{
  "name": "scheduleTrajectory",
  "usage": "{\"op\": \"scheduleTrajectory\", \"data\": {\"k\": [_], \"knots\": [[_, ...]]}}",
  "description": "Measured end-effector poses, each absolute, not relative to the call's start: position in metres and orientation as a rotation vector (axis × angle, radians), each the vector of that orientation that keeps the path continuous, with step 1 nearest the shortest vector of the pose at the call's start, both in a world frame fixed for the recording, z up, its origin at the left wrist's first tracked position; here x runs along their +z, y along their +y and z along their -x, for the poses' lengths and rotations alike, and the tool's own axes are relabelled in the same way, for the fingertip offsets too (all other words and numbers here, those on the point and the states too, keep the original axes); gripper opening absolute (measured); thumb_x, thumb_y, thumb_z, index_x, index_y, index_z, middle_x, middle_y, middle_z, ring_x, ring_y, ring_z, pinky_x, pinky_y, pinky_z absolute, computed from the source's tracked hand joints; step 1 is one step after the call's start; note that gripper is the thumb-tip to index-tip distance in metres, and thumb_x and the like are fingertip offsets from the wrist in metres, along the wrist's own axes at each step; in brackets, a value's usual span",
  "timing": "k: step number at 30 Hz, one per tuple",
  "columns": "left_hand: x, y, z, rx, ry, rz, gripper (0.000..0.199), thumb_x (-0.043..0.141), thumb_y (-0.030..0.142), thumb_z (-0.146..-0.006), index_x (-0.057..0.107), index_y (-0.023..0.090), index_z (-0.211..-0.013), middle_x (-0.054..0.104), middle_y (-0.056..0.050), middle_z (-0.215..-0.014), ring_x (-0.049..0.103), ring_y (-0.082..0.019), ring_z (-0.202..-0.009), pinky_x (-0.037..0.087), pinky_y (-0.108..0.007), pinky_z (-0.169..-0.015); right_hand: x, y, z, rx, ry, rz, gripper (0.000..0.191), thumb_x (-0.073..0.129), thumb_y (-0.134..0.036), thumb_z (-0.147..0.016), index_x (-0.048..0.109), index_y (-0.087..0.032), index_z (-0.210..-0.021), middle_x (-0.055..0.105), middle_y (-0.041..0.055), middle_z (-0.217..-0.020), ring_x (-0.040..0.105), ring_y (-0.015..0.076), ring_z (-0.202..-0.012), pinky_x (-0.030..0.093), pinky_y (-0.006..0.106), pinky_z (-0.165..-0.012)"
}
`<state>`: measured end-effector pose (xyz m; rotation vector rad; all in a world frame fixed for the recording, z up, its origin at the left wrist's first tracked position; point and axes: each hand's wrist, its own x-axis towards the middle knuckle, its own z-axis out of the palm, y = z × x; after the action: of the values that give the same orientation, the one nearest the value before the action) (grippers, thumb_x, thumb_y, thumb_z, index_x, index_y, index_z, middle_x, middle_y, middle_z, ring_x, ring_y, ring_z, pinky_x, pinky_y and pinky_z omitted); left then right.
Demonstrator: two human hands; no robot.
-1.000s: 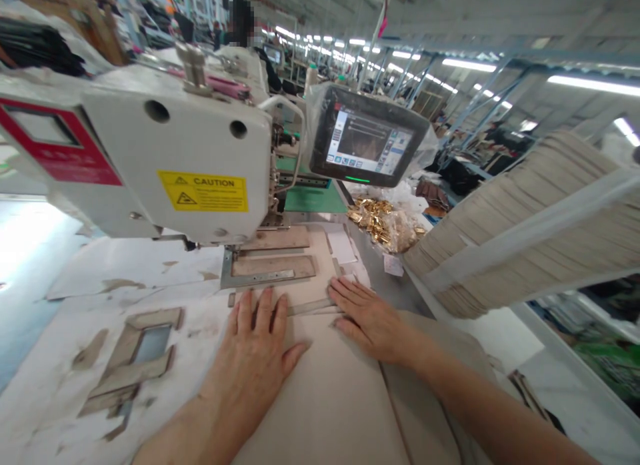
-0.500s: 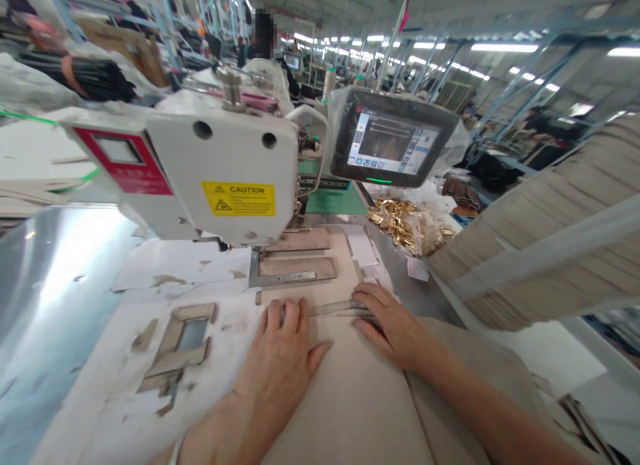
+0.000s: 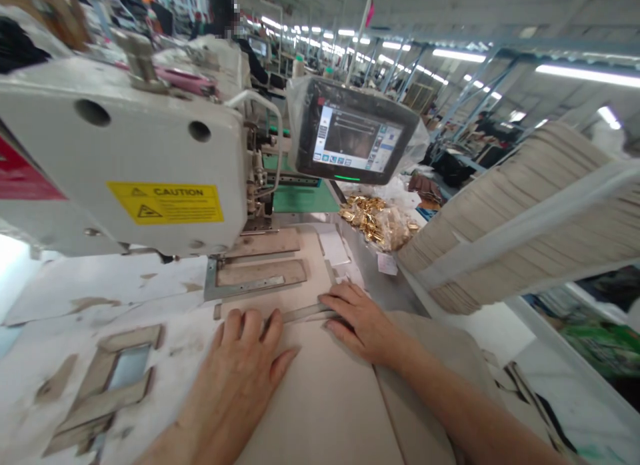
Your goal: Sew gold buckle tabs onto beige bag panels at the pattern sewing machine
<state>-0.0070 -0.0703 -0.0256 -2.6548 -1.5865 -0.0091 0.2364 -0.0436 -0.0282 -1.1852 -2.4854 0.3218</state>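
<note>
Here at the sewing station, my left hand lies flat on a beige sheet, fingers slightly spread, gripping nothing. My right hand presses on the same sheet, its fingers splayed wide, right up at the end of a narrow metal strip lying between my hands. The sheet's far edge reaches toward a metal clamp frame under the sewing machine head. Its right edge drops past my right forearm, along a second beige layer. On my left, a stained white tabletop spreads wide around a cut-out template. On my right, a bundled stack of beige pieces looms close, with a bag of gold hardware just beyond the frame.
</note>
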Motion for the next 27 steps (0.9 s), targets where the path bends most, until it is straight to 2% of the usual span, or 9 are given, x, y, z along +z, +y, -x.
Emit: {"op": "scheduleTrajectory", "data": {"k": [7, 13, 17, 19, 21, 24, 27], "knots": [[-0.027, -0.07, 0.008, -0.065, -1.568, 2.649, 0.041, 0.047, 0.04, -0.091, 0.062, 0.019, -0.124, 0.061, -0.016, -0.106, 0.053, -0.034, -0.095, 0.05, -0.05, -0.08, -0.027, -0.045, -0.236, 0.341, -2.48, 1.169, 0.036, 0.054, -0.029, -0.093, 0.056, -0.018, -0.128, 0.06, 0.0121, -0.115, 0.053, 0.0267, -0.111, 0.036, 0.051, -0.109], [-0.029, -0.069, 0.007, -0.099, -1.576, 2.633, 0.037, 0.05, 0.038, -0.09, 0.064, 0.021, -0.12, 0.061, -0.015, -0.103, 0.052, -0.033, -0.094, 0.048, -0.049, -0.079, -0.027, -0.028, -0.24, 0.379, -2.383, 1.173, 0.035, 0.052, -0.025, -0.093, 0.058, -0.016, -0.127, 0.061, 0.0138, -0.115, 0.055, 0.0242, -0.11, 0.046, 0.043, -0.099], [-0.029, -0.068, 0.006, -0.07, -1.58, 2.623, 0.037, 0.05, 0.04, -0.09, 0.064, 0.022, -0.12, 0.061, -0.014, -0.103, 0.052, -0.032, -0.095, 0.048, -0.049, -0.081, -0.038, 0.017, -0.234, 0.131, -2.405, 1.384, 0.048, 0.045, -0.027, -0.095, 0.048, -0.008, -0.139, 0.05, 0.0214, -0.139, 0.042, 0.0297, -0.131, 0.035, 0.051, -0.109], [-0.028, -0.068, 0.007, -0.054, -1.585, 2.614, 0.038, 0.049, 0.041, -0.091, 0.063, 0.022, -0.121, 0.061, -0.014, -0.104, 0.052, -0.032, -0.096, 0.048, -0.048, -0.081, -0.045, 0.036, -0.228, 0.038, -2.424, 1.519, 0.051, 0.041, -0.03, -0.097, 0.045, -0.006, -0.142, 0.042, 0.0211, -0.147, 0.035, 0.0311, -0.137, 0.029, 0.052, -0.112], [-0.028, -0.068, 0.007, -0.03, -1.566, 2.624, 0.038, 0.049, 0.04, -0.091, 0.063, 0.023, -0.121, 0.061, -0.014, -0.105, 0.052, -0.032, -0.097, 0.047, -0.048, -0.082, -0.049, 0.045, -0.222, -0.033, -2.441, 1.623, 0.051, 0.038, -0.032, -0.099, 0.044, -0.006, -0.143, 0.041, 0.0183, -0.15, 0.033, 0.0314, -0.138, 0.028, 0.051, -0.113], [-0.028, -0.068, 0.008, -0.057, -1.557, 2.612, 0.037, 0.049, 0.039, -0.091, 0.064, 0.022, -0.121, 0.061, -0.014, -0.104, 0.052, -0.032, -0.096, 0.047, -0.047, -0.081, -0.044, 0.048, -0.217, -0.159, -2.494, 1.633, 0.049, 0.039, -0.033, -0.099, 0.046, -0.008, -0.141, 0.045, 0.0159, -0.147, 0.038, 0.0313, -0.133, 0.029, 0.048, -0.111], [-0.031, -0.067, 0.01, -0.125, -1.551, 2.586, 0.037, 0.049, 0.04, -0.091, 0.064, 0.021, -0.119, 0.061, -0.014, -0.102, 0.052, -0.032, -0.094, 0.048, -0.046, -0.079, -0.033, 0.048, -0.215, -0.227, -2.565, 1.585, 0.043, 0.045, -0.036, -0.098, 0.054, -0.011, -0.132, 0.056, 0.0148, -0.133, 0.044, 0.0299, -0.122, 0.033, 0.048, -0.107]]}}
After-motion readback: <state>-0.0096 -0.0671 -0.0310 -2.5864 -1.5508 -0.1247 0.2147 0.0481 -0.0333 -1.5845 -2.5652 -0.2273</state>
